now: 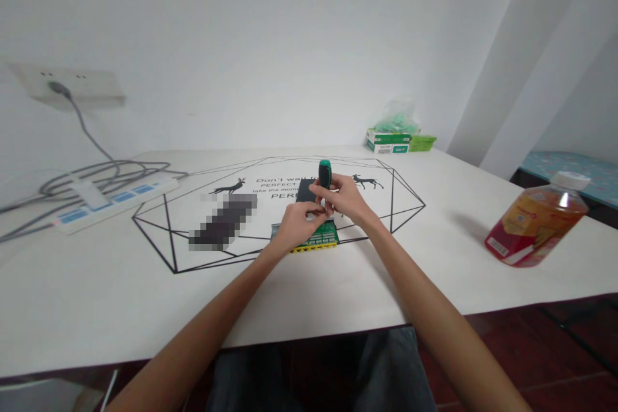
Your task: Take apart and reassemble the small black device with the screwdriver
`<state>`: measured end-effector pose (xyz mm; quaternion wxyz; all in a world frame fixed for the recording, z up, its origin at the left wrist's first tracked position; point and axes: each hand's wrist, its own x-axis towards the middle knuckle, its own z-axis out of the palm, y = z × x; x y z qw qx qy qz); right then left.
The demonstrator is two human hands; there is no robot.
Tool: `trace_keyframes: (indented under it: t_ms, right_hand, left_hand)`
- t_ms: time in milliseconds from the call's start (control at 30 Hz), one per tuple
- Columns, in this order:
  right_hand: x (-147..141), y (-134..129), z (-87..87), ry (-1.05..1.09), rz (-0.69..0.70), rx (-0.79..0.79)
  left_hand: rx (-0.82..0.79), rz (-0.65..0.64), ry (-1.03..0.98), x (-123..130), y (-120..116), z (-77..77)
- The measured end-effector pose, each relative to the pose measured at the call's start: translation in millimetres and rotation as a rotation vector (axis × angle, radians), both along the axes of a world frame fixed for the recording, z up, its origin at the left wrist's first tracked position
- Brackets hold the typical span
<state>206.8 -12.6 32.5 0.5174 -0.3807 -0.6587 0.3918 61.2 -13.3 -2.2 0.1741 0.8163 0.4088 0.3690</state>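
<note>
Screwdriver (325,177): upright at the frame's centre, probably light and rigid, best held by its thick green-and-black handle (325,166).
Circuit board (329,233): just below centre on the tabletop (338,302), likely light, stiff, fragile; hold by the edges.
Right hand (346,198): gripping the screwdriver.
Left hand (298,224): over the board, fingers bent; cannot tell whether they pinch anything.
</note>
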Motion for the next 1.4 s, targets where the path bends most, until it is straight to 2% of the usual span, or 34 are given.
trace_keyframes:
  t_ms: [133, 533, 767, 1133, 1400]
  right_hand:
    - [0.3, -1.0, 0.5, 0.015, 0.008, -0.002]
    - [0.7, -0.4, -1.6, -0.017, -0.039, 0.016]
    - [0.0, 0.2, -2.0, -0.001, -0.024, -0.018]
    - [1.1, -2.2, -0.2, -0.013, -0.016, -0.001]
    - [0.0, -4.1, 1.1, -0.036, -0.024, 0.01]
  left_hand:
    - [0.01, -0.032, 0.019, -0.2, -2.9, 4.3]
    - [-0.012, 0.027, -0.012, -0.5, -1.3, 2.6]
    - [-0.034, -0.055, 0.051, -0.6, -0.5, 3.4]
    - [-0.006, -0.012, 0.036, -1.8, 1.5, 0.2]
    - [-0.031, 0.018, 0.046, -0.3, -3.8, 5.9]
